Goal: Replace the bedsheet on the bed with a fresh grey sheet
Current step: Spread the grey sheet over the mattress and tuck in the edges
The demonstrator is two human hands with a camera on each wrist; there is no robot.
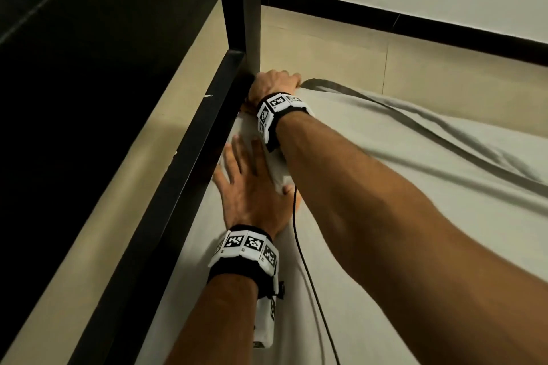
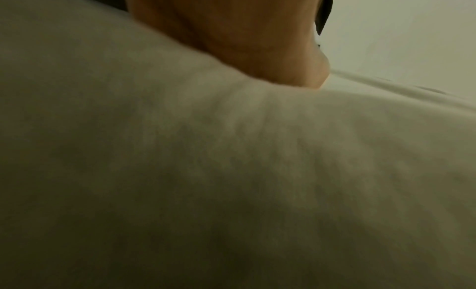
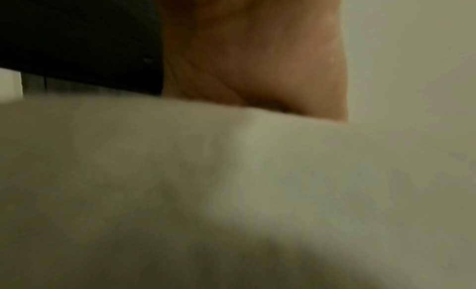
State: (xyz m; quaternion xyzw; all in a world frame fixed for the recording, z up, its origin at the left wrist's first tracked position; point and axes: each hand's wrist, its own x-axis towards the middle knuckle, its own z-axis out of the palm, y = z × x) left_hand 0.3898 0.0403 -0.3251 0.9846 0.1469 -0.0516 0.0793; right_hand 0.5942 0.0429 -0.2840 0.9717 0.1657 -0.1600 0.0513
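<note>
The grey sheet (image 1: pixel 415 172) lies over the mattress, with long folds running to the right. My right hand (image 1: pixel 272 84) is at the mattress's far corner beside the black bedpost (image 1: pixel 246 9); its fingers curl over the sheet's edge and grip it, the fingertips hidden. My left hand (image 1: pixel 246 181) lies flat with straight, spread fingers, pressing the sheet down next to the black side rail (image 1: pixel 178 187). In the left wrist view only the heel of the palm (image 2: pixel 231 39) shows on blurred sheet (image 2: pixel 231 171). The right wrist view shows the palm (image 3: pixel 257 59) above the sheet (image 3: pixel 231 191) and the frame (image 3: pixel 77 39).
The black bed frame borders the mattress on the left, with a narrow gap along the rail. Beige floor (image 1: pixel 415 68) and a white wall with a black skirting (image 1: pixel 415 27) lie beyond the bed. A thin black cable (image 1: pixel 299 246) trails over the sheet between my arms.
</note>
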